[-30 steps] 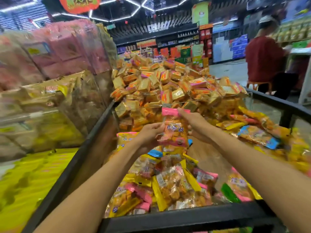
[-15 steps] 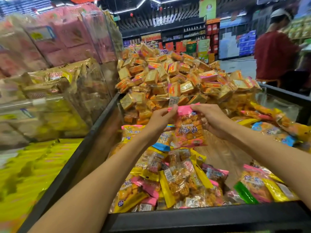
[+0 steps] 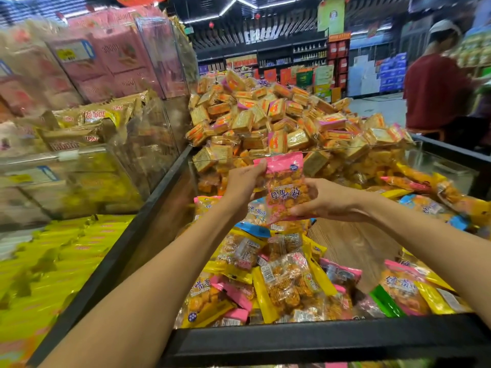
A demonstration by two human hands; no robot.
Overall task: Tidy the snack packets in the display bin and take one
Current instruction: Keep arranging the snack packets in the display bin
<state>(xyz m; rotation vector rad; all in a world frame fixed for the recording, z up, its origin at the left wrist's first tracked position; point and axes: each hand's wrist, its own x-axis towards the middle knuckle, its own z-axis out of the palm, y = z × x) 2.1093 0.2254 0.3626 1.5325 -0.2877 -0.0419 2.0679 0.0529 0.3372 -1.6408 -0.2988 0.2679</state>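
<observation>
Head view: one pink snack packet (image 3: 285, 187), clear-fronted and filled with orange pieces, held up above the display bin (image 3: 305, 341). Left hand (image 3: 243, 185) pinches the sealed pink top edge; right hand (image 3: 328, 199) grips the lower half, fingers curled round it. Bin below holds loose packets (image 3: 281, 277) in yellow, pink and blue, with bare wooden floor (image 3: 353, 243) showing between them. Handling, judged: light, soft crinkly film, slippery, contents brittle. Best taken by the flat sealed ends, not squeezed at the middle.

Bright overhead ceiling strip lights (image 3: 236, 1); blurred, wide-angle-warped left edge
</observation>
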